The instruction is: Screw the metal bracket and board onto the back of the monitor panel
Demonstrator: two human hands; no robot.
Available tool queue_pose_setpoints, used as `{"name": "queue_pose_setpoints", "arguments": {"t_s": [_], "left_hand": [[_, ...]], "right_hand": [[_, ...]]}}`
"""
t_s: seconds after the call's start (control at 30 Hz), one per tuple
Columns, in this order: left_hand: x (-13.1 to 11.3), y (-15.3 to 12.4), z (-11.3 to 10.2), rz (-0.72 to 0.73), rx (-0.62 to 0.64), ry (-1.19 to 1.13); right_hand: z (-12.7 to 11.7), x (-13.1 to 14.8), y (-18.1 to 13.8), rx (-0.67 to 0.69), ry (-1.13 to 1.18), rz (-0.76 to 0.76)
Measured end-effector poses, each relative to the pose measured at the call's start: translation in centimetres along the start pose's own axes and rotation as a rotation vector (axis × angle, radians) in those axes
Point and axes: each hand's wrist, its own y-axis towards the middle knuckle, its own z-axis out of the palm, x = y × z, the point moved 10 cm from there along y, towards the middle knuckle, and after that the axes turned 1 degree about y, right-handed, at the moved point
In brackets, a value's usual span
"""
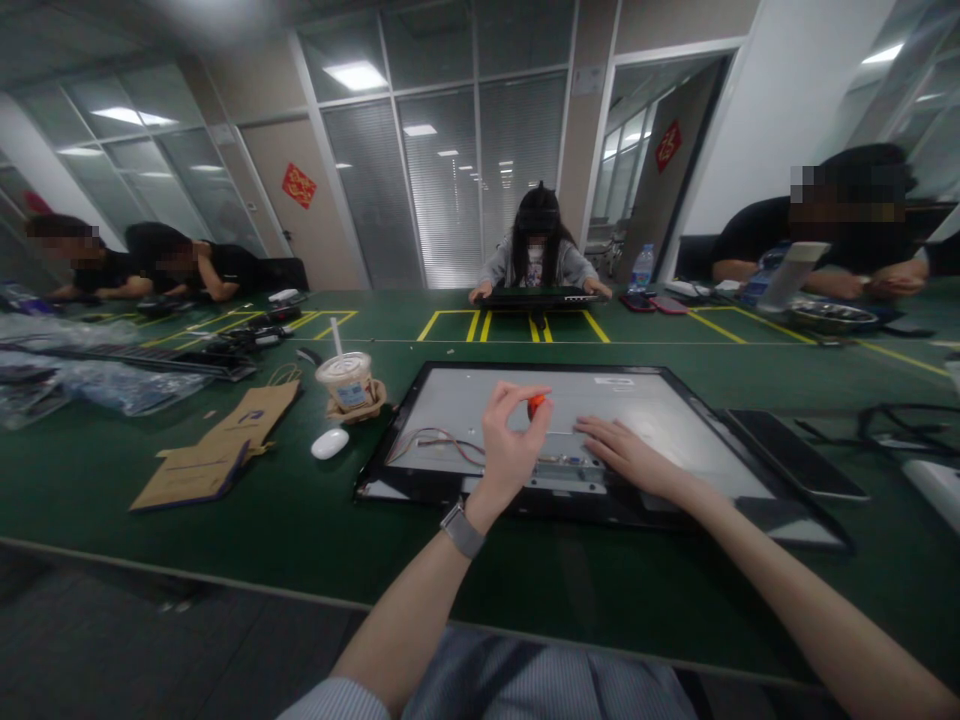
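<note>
A large opened flat-screen monitor [480, 400] with a black frame lies on the table in front of me, its grey metal inside facing up. My left hand [512, 435] is raised over its middle, thumb and fingers pinched round a small orange-red object [535, 405]; most of that object is hidden, so its kind is unclear. My right hand [626, 452] lies flat with outstretched fingers on the monitor's metal, beside a narrow circuit board [562, 463]. Several thin coloured wires [457, 440] run across the panel to the left of my left hand.
Left of the monitor are a lidded drink cup [346, 382] in a cardboard holder, a white mouse [330, 444] and a paper bag [217, 440]. A black keyboard-like slab [795, 452] and cables lie right. Across the green table a person [536, 245] holds another panel; other people sit at both sides.
</note>
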Motion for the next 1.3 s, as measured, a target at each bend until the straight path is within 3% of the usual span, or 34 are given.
{"name": "queue_pose_setpoints", "arguments": {"t_s": [0.37, 0.63, 0.97, 1.3], "left_hand": [[0.6, -0.4, 1.2, -0.058, 0.102, -0.138], [-0.1, 0.0, 0.2, 0.032, 0.011, -0.023], [0.9, -0.2, 0.4, -0.059, 0.031, -0.091], [0.3, 0.0, -0.5, 0.005, -0.069, 0.025]], "right_hand": [[0.1, -0.2, 0.1, -0.015, -0.016, -0.006], [0.1, -0.2, 0.0, -0.008, -0.010, 0.003], [0.2, -0.3, 0.1, -0.012, -0.014, -0.008], [0.2, -0.4, 0.1, -0.006, -0.011, -0.001]]}}
